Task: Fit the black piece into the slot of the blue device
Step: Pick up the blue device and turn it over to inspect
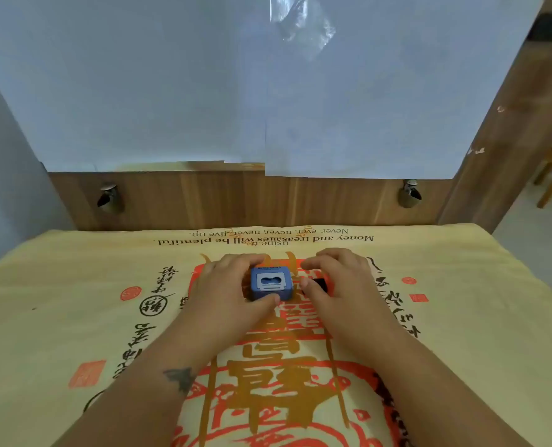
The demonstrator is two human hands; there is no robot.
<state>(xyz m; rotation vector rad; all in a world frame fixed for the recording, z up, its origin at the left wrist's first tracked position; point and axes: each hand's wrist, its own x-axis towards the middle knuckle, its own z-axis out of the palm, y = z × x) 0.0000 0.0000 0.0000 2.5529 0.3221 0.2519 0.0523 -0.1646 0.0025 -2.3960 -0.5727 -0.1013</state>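
Blue device (pixel 270 283) sits near the desk (pixel 461 317) centre on the printed yellow cloth (pixel 74 285), slot face up toward the camera; the slot reads as a pale peanut-shaped opening with its long axis running 9-to-3. Left hand (pixel 226 287) has a grip on it: fingers curled over the 12 o'clock edge, thumb (pixel 269 301) pressed against the 6 o'clock edge, so it looks braced in place. Black piece (pixel 320 283) lies at 3 o'clock from the device, just beside it but apart, under the right hand (pixel 336 279). Right-hand grip is curled over the piece, thumb by its 9 o'clock end, fingers arched over the top; can't tell whether it's actually pinching or only resting on it. Right hand is clearly the nearer one to the piece, so I'd expect the move to be a short carry toward 9 o'clock, then down into the slot. Piece's own long axis and shape are mostly hidden by the fingers, only a dark sliver shows, so I can't judge whether it needs rotating to match the slot. Device label text is too small to read.
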